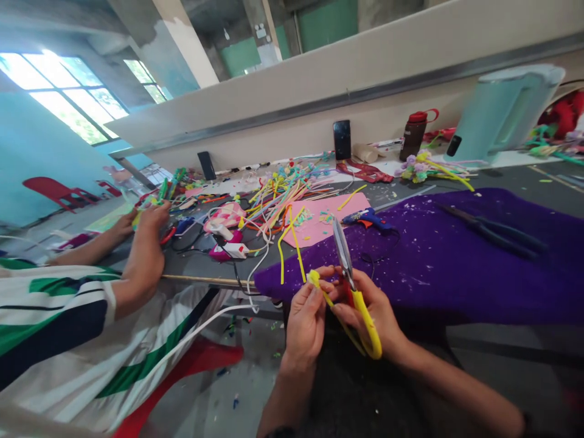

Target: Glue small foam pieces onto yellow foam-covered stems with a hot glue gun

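Between the fingertips of my left hand (306, 322) is a small yellow fuzzy piece (314, 277). My right hand (376, 310) is closed on yellow-handled scissors (345, 258), whose blades point up and away from me. Its fingertips are close to those of my left hand, by the yellow piece. Both hands are in front of the edge of a purple cloth (438, 261). Two yellow stems (297, 252) lie just past my left hand, partly on a pink sheet (314, 228). A blue glue gun (370, 220) rests beyond the scissors.
Dark pliers (493, 230) lie on the cloth at the right. Farther back are coloured stems (283, 198), a phone (342, 140), a brown bottle (413, 135) and a pale green kettle (506, 115). Cables and a power strip (235, 250) lie left, near another person's arms (141, 261).
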The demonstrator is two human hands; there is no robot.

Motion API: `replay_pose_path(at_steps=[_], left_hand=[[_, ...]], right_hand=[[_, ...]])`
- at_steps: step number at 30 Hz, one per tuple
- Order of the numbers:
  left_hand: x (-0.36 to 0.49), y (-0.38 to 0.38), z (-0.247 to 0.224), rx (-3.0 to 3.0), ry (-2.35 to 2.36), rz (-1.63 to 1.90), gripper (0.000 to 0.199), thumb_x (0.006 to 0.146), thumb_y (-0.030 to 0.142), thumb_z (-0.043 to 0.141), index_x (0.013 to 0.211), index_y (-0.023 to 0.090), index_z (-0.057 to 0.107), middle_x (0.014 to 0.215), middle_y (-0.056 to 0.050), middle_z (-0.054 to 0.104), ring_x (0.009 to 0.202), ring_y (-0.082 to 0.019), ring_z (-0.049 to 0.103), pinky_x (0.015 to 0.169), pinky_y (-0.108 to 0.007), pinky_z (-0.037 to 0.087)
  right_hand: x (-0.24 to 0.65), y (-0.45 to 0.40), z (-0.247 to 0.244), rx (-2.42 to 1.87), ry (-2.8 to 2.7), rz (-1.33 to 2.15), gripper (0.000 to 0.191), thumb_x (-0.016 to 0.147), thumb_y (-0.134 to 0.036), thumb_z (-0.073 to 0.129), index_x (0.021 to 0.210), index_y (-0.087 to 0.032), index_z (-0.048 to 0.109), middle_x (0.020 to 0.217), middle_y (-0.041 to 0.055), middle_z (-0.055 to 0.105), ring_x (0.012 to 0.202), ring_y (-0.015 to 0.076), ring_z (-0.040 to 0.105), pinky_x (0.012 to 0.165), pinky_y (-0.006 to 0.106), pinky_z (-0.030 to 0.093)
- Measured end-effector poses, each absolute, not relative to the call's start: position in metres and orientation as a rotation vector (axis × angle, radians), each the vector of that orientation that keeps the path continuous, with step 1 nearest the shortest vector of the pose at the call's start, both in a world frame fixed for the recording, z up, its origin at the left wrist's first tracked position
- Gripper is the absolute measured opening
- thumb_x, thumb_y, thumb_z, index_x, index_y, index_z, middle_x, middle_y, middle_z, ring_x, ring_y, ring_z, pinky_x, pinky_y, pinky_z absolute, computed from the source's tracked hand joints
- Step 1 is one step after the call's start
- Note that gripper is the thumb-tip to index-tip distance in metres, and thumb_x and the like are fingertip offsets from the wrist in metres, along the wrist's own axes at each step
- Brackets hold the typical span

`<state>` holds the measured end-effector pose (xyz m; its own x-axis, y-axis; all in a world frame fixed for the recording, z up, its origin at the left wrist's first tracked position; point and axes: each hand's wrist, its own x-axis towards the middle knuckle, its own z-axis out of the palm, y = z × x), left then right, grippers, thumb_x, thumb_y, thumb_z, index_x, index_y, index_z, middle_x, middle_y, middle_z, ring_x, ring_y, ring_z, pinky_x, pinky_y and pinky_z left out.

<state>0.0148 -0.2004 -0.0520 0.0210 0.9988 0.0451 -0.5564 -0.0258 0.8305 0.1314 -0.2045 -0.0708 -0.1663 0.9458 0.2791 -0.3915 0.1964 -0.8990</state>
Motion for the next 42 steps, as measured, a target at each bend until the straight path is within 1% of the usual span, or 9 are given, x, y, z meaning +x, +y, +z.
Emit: replay_pose_path(at_steps=[7,12,16,20,26,30,34,38,42], left_hand=[[0.015,-0.197,-0.061,0.805,0.771,1.461,0.011,0.074,0.024,0.061,0.075,0.015,0.067,0.105,-0.007,0.060,0.092,-0.020,0.058,0.082,-0.033,0.046],[0.014,-0.195,-0.068,0.852,0.835,1.458,0.013,0.074,0.024,0.061,0.078,0.015,0.069,0.109,-0.008,0.060,0.098,-0.021,0.056,0.087,-0.033,0.043],[0.013,-0.194,-0.071,0.809,0.863,1.441,0.019,0.068,0.022,0.067,0.086,0.016,0.068,0.091,-0.006,0.066,0.086,-0.018,0.059,0.081,-0.031,0.045],[0.013,-0.195,-0.072,0.767,0.844,1.477,0.013,0.063,0.021,0.071,0.074,0.015,0.068,0.072,-0.002,0.066,0.068,-0.013,0.059,0.069,-0.024,0.047],[0.010,-0.195,-0.071,0.732,0.863,1.482,0.010,0.065,0.021,0.069,0.071,0.015,0.067,0.067,-0.002,0.066,0.063,-0.013,0.059,0.064,-0.024,0.046],[0.001,-0.194,-0.071,0.793,0.906,1.537,0.012,0.068,0.022,0.067,0.076,0.014,0.068,0.067,-0.003,0.066,0.065,-0.013,0.057,0.065,-0.024,0.045],[-0.003,-0.196,-0.072,0.854,0.903,1.528,0.008,0.071,0.020,0.065,0.076,0.014,0.067,0.070,-0.004,0.067,0.068,-0.012,0.058,0.069,-0.023,0.043],[0.001,-0.197,-0.074,0.804,0.878,1.501,0.008,0.068,0.018,0.068,0.075,0.015,0.067,0.071,-0.002,0.068,0.065,-0.012,0.060,0.066,-0.022,0.045],[0.005,-0.198,-0.075,0.767,0.835,1.488,0.009,0.065,0.016,0.070,0.074,0.015,0.067,0.067,0.000,0.066,0.061,-0.010,0.059,0.061,-0.019,0.045]], right_hand=[[0.122,-0.202,-0.076,-0.735,-1.184,1.314,0.049,0.074,-0.030,0.063,0.117,-0.024,0.041,0.083,0.0010,0.055,0.067,0.0118,0.056,0.057,0.023,0.048],[0.122,-0.199,-0.085,-0.821,-1.245,1.183,0.049,0.076,-0.029,0.062,0.119,-0.025,0.040,0.080,0.0004,0.053,0.065,0.0115,0.054,0.058,0.024,0.049],[0.126,-0.201,-0.087,-0.864,-1.325,1.069,0.049,0.074,-0.028,0.063,0.118,-0.027,0.041,0.081,-0.0002,0.053,0.066,0.0120,0.055,0.061,0.026,0.051],[0.128,-0.204,-0.090,-0.866,-1.322,1.073,0.050,0.074,-0.025,0.063,0.118,-0.027,0.041,0.081,-0.0005,0.054,0.067,0.0118,0.055,0.064,0.027,0.051],[0.134,-0.203,-0.092,-0.921,-1.409,1.086,0.053,0.074,-0.025,0.063,0.121,-0.027,0.039,0.087,0.0014,0.057,0.069,0.0126,0.055,0.062,0.026,0.049],[0.154,-0.209,-0.088,-1.002,-1.561,1.054,0.056,0.075,-0.028,0.062,0.125,-0.024,0.036,0.086,0.0015,0.058,0.060,0.0107,0.051,0.056,0.025,0.046],[0.173,-0.222,-0.081,-1.119,-1.738,0.894,0.064,0.072,-0.029,0.064,0.128,-0.025,0.034,0.092,0.0022,0.057,0.064,0.0111,0.052,0.057,0.024,0.046],[0.178,-0.231,-0.077,-1.209,-1.887,0.644,0.069,0.072,-0.026,0.064,0.133,-0.026,0.032,0.094,0.0034,0.057,0.072,0.0137,0.055,0.064,0.025,0.048],[0.175,-0.230,-0.080,-1.221,-1.977,0.475,0.069,0.071,-0.027,0.065,0.132,-0.024,0.034,0.097,0.0053,0.055,0.070,0.0147,0.054,0.065,0.028,0.047]])
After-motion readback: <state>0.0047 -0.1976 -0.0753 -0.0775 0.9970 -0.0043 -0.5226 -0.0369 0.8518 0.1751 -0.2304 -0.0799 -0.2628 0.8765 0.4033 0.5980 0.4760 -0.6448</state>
